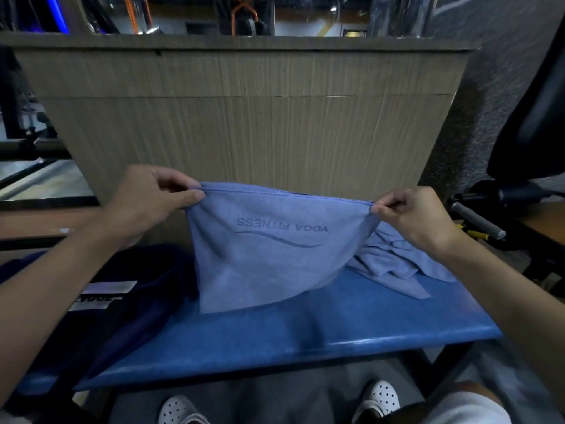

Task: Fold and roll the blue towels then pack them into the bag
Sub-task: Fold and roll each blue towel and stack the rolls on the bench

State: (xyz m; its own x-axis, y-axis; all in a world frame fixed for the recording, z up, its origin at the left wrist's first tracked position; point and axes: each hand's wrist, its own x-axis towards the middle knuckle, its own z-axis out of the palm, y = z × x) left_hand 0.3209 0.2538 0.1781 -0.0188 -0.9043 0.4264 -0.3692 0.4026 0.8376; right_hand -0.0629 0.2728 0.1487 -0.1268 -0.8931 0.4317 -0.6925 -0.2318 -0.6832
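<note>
Two bare forearms are extended forward, the left from the bottom left of the view and the right from the bottom right. The hands are held well apart, the left a little higher. The left hand (153, 197) is seen from the back, with its thumb and curled fingers pinched on one top corner of a blue towel (269, 255). The right hand (412, 215) is likewise curled, with thumb and fingertips pinched on the opposite top corner. Both wrists are nearly straight.

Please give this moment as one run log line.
towel: hangs spread over blue bench | left hand: pinches top corner | right hand: pinches other corner | second towel: crumpled, right | dark bag: left
</note>
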